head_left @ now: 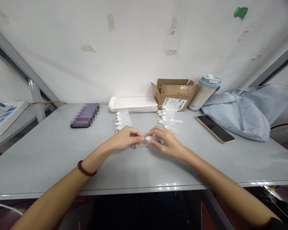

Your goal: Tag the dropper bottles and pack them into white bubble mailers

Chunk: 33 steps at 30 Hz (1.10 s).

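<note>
My right hand (165,142) grips a small translucent tube (154,138) with a white cap, held sideways with its tip to the left. A thin white cord (144,144) loops down between my two hands from that tip. My left hand (131,138) is closed, thumb and forefinger pinched at the cord's end by the tip. Just beyond my left hand lies a row of similar capped tubes (123,119) with looped cords. Another loose group of such tubes (168,118) lies beyond my right hand, some overlapping.
A stack of white flat trays (134,103) sits at the back beside an open cardboard box (175,94). A tumbler (204,92), a pale blue cloth bag (240,115) and a phone (215,128) are at right. Another phone (85,115) lies at left on the grey table (50,159).
</note>
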Each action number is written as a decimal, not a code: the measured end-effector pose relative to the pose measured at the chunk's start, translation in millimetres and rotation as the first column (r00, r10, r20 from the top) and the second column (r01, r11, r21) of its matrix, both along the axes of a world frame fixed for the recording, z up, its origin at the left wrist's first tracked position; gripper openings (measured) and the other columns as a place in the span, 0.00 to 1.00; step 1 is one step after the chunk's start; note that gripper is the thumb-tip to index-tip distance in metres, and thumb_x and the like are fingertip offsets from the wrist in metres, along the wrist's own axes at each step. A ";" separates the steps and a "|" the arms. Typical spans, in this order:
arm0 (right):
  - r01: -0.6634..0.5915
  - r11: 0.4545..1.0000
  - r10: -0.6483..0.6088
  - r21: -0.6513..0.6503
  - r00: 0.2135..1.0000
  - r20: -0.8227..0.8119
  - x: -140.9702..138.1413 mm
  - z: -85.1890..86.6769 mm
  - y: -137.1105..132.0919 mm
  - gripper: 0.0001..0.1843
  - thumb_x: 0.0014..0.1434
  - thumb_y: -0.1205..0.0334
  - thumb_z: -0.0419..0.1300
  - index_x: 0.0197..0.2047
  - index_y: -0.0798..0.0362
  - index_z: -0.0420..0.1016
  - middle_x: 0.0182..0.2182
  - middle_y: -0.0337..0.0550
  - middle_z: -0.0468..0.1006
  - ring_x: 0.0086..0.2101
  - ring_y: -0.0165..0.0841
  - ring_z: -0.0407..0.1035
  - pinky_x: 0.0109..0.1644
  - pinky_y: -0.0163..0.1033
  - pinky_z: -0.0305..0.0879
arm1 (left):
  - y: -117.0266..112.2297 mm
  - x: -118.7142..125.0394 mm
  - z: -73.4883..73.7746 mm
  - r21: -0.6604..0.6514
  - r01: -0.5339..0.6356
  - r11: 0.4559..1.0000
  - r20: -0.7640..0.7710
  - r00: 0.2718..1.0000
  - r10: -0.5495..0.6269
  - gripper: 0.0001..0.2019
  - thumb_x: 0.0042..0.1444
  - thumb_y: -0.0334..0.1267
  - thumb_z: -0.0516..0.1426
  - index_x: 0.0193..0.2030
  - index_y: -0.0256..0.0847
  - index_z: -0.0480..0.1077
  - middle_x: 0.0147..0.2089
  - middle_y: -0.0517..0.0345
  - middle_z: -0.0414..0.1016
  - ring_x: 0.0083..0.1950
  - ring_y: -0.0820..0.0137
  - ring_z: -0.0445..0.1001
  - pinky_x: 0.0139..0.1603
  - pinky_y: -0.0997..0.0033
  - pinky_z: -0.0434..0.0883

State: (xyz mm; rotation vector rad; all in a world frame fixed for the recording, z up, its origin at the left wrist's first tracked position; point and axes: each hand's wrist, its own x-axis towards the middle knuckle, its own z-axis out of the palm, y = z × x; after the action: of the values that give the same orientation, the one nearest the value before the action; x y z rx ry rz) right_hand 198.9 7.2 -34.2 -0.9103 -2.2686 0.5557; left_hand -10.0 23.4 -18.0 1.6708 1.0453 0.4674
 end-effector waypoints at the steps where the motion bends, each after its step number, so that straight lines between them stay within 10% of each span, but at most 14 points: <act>1: 0.008 1.000 -0.008 -0.012 1.000 0.007 0.0 0.7 -0.1 0.06 0.60 0.61 0.57 0.40 0.54 0.71 0.36 0.46 0.73 0.30 0.30 0.66 0.30 0.35 0.64 | 0.0 0.2 0.0 0.005 -0.002 1.000 0.005 1.000 0.002 0.12 0.53 0.44 0.59 0.30 0.35 0.74 0.25 0.57 0.73 0.27 0.73 0.71 0.30 0.73 0.70; 9: 0.130 0.991 -0.132 0.045 0.989 0.069 12.9 1.9 13.4 0.10 0.60 0.59 0.58 0.44 0.54 0.68 0.37 0.45 0.73 0.28 0.29 0.66 0.32 0.37 0.64 | 13.8 -28.2 18.2 0.091 -0.193 0.977 0.070 0.980 0.187 0.12 0.51 0.44 0.61 0.27 0.36 0.73 0.25 0.58 0.73 0.27 0.74 0.70 0.31 0.74 0.68; 16: 0.311 0.928 -0.370 0.207 0.837 0.403 37.4 6.7 30.1 0.05 0.58 0.66 0.58 0.40 0.54 0.70 0.39 0.48 0.74 0.34 0.37 0.70 0.33 0.39 0.61 | 38.1 -73.6 20.3 0.081 -0.586 0.806 0.151 0.807 0.571 0.14 0.45 0.47 0.64 0.28 0.36 0.73 0.27 0.59 0.71 0.28 0.75 0.69 0.33 0.74 0.68; 22: 0.459 0.875 -0.449 0.155 0.648 0.615 45.6 19.7 31.3 0.07 0.61 0.62 0.56 0.40 0.55 0.71 0.39 0.49 0.76 0.36 0.38 0.70 0.32 0.37 0.57 | 49.2 -84.1 6.9 0.043 -0.620 0.784 0.082 0.784 0.615 0.13 0.43 0.45 0.65 0.27 0.36 0.73 0.26 0.60 0.69 0.27 0.75 0.67 0.31 0.74 0.67; 33: 0.486 0.859 -0.440 0.160 0.541 0.717 45.0 21.5 31.5 0.10 0.62 0.59 0.55 0.41 0.57 0.71 0.41 0.50 0.76 0.40 0.39 0.71 0.34 0.38 0.58 | 53.2 -76.6 -5.3 0.032 -0.612 0.790 0.045 0.791 0.610 0.11 0.47 0.42 0.63 0.27 0.35 0.70 0.23 0.62 0.67 0.23 0.77 0.66 0.25 0.75 0.66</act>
State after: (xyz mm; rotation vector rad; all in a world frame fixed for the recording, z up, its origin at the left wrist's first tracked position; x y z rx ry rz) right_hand 244.0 38.7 -12.7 -1.9876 -2.4960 -0.0339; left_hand -86.6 76.6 -23.2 1.3210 1.5655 0.9418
